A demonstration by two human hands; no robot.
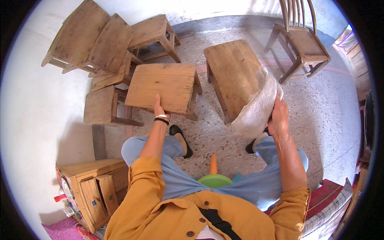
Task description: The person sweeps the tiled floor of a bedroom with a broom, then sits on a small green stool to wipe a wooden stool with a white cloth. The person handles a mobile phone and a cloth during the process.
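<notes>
My left hand [160, 109] grips the near edge of a low wooden stool [164, 86], thumb on top and the other fingers out of sight below. Bunched in my right hand [278, 116] is a pale, whitish cloth [256, 110]. The cloth hangs along the right side of a second wooden stool [230, 68] and covers part of its near right corner. Both stools stand on the floor in front of my feet, side by side with a gap between them.
More wooden stools [98, 106] are grouped at the left, some stacked by the wall [80, 36]. A wooden chair [306, 44] with a slatted back stands far right. Near left is a small wooden cabinet [94, 192]. A green seat [215, 181] shows between my legs.
</notes>
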